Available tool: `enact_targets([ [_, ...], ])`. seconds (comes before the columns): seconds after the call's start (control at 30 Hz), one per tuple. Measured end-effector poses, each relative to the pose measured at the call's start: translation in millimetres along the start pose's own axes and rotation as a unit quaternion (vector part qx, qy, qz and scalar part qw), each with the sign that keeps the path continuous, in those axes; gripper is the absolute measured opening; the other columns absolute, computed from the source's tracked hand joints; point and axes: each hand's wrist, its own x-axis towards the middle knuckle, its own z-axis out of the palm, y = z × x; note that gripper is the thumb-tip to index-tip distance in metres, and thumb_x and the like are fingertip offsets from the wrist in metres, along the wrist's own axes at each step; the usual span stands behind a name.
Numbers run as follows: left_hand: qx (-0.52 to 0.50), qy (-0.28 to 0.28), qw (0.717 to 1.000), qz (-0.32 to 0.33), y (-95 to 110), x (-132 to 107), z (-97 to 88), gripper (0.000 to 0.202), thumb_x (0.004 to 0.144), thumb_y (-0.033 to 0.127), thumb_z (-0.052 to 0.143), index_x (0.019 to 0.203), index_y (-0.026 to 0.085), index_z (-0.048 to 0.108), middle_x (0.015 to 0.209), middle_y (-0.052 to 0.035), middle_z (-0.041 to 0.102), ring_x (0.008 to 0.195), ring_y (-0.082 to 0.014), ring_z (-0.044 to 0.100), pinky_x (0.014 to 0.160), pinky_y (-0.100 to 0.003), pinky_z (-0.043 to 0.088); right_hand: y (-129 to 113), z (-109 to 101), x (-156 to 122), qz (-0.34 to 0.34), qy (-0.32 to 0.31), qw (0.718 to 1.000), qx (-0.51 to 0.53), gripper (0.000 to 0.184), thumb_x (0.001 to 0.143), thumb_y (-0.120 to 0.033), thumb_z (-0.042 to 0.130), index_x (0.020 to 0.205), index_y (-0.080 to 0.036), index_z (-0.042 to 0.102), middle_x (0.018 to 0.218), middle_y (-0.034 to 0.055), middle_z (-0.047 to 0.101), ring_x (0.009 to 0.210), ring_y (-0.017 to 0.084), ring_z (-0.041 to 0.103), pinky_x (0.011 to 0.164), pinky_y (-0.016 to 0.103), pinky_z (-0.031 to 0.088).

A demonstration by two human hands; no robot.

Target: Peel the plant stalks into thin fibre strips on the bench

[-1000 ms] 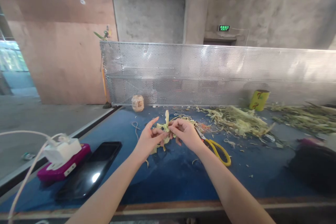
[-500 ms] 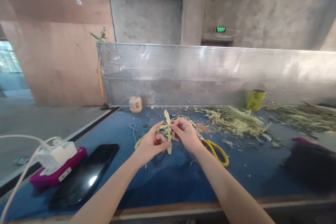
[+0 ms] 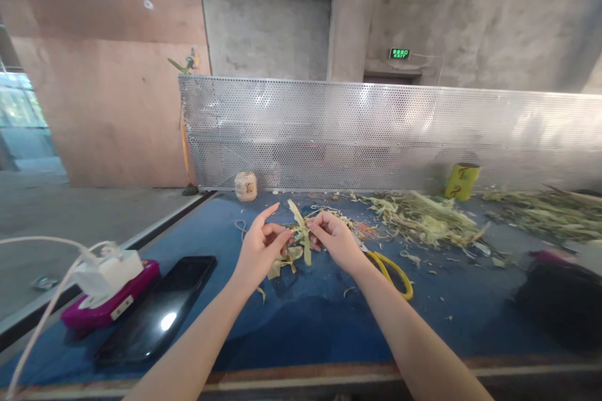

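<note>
Thumb and fingers of my right hand (image 3: pixel 333 239) pinch a pale yellow-green strip of corn husk (image 3: pixel 296 212), whose top end points up and left while its lower end hangs below my fingertips. Just left of it, my left hand (image 3: pixel 262 244) has its index finger stretched out. Its thumb closes against the other fingers on a thin piece of the husk; the exact grip is partly hidden. Further folded husk pieces (image 3: pixel 286 262) lie under and beside my left fingertips. Scissors with yellow handles (image 3: pixel 392 270) rest right behind my right wrist.
A heap of husks (image 3: pixel 423 216) and a yellow-green can (image 3: pixel 462 182) are on the blue table at the right. At the left lie a black phone (image 3: pixel 162 307) and a magenta power strip (image 3: pixel 113 301) with white chargers. A twine roll (image 3: pixel 246 187) stands near the perforated metal screen (image 3: pixel 305 131).
My left hand has shifted left, away from the strip, and its index finger has straightened. The husk strip now leans further left. My right hand keeps its pinch.
</note>
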Motion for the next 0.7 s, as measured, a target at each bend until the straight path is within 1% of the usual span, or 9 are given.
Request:
enact_targets([
  [0.07,-0.013,-0.006,1.000,-0.006,0.0,0.3,0.5,0.066,0.069,0.028,0.060,0.126,0.012,0.031,0.059,0.0037,0.055,0.046,-0.0085,0.048,0.052,-0.025,0.041,0.9,-0.2,0.7,-0.006,0.027,0.999,-0.018,0.031,0.071,-0.043,0.056,0.062,-0.019,0.038,0.048,-0.0083,0.043,0.039,0.005,0.039,0.042,0.020,0.031],
  [0.13,-0.035,-0.011,0.999,-0.026,-0.7,1.2,1.1,0.067,0.068,0.028,0.061,0.126,0.012,0.032,0.056,0.0052,0.052,0.046,-0.0084,0.048,0.052,-0.024,0.040,1.6,0.6,0.7,-0.001,0.032,0.999,-0.026,0.031,0.072,-0.044,0.054,0.064,-0.019,0.038,0.047,-0.0087,0.041,0.039,0.005,0.039,0.042,0.020,0.031],
  [0.2,-0.058,0.010,0.997,-0.047,-2.0,2.3,1.8,0.069,0.066,0.027,0.062,0.127,0.013,0.031,0.061,0.0039,0.055,0.052,-0.0091,0.051,0.053,-0.023,0.040,1.6,2.6,-0.2,0.017,0.011,0.999,-0.025,0.031,0.071,-0.045,0.055,0.065,-0.020,0.038,0.046,-0.0089,0.041,0.039,0.005,0.037,0.041,0.020,0.031],
  [0.27,-0.084,0.040,0.994,-0.061,-4.1,3.2,2.1,0.075,0.065,0.027,0.064,0.130,0.014,0.027,0.074,-0.0002,0.059,0.064,-0.0110,0.055,0.058,-0.023,0.042,1.1,5.1,-1.4,0.038,-0.021,0.999,-0.019,0.033,0.069,-0.045,0.057,0.064,-0.019,0.037,0.046,-0.0092,0.040,0.039,0.005,0.036,0.041,0.019,0.031],
  [0.33,-0.099,0.045,0.992,-0.068,-6.9,3.8,1.7,0.080,0.064,0.028,0.065,0.132,0.015,0.025,0.079,-0.0019,0.061,0.070,-0.0122,0.056,0.063,-0.025,0.043,0.9,7.2,-2.7,0.049,-0.047,0.998,-0.015,0.035,0.068,-0.045,0.058,0.063,-0.019,0.036,0.046,-0.0097,0.038,0.039,0.004,0.034,0.041,0.019,0.030],
  [0.4,-0.107,0.038,0.991,-0.064,-9.8,4.4,0.5,0.081,0.064,0.027,0.066,0.132,0.015,0.025,0.071,0.0002,0.062,0.065,-0.0114,0.056,0.064,-0.025,0.044,1.8,8.2,-3.6,0.046,-0.066,0.997,-0.021,0.033,0.070,-0.044,0.057,0.063,-0.019,0.035,0.046,-0.0099,0.037,0.039,0.004,0.034,0.041,0.019,0.029],
  [0.47,-0.118,0.055,0.990,-0.048,-12.0,5.0,-1.2,0.081,0.063,0.025,0.067,0.132,0.017,0.025,0.065,0.0025,0.061,0.059,-0.0096,0.054,0.062,-0.024,0.043,3.6,8.2,-4.3,0.033,-0.081,0.996,-0.034,0.031,0.072,-0.042,0.055,0.064,-0.019,0.036,0.046,-0.0097,0.036,0.040,0.005,0.034,0.042,0.019,0.029],
  [0.6,-0.152,0.121,0.980,-0.031,-12.0,6.7,-3.4,0.080,0.062,0.023,0.069,0.130,0.016,0.028,0.065,0.0021,0.062,0.052,-0.0063,0.050,0.058,-0.022,0.043,5.6,8.9,-6.2,0.016,-0.093,0.995,-0.043,0.029,0.074,-0.041,0.053,0.064,-0.019,0.037,0.049,-0.0089,0.035,0.043,0.005,0.033,0.044,0.020,0.028],
  [0.7,-0.161,0.132,0.977,-0.045,-9.1,6.7,-1.9,0.082,0.062,0.024,0.069,0.131,0.017,0.027,0.071,-0.0009,0.064,0.057,-0.0088,0.055,0.058,-0.023,0.045,3.6,10.8,-7.3,0.023,-0.090,0.995,-0.038,0.030,0.073,-0.042,0.054,0.064,-0.019,0.037,0.050,-0.0086,0.035,0.043,0.005,0.032,0.045,0.020,0.029],
])
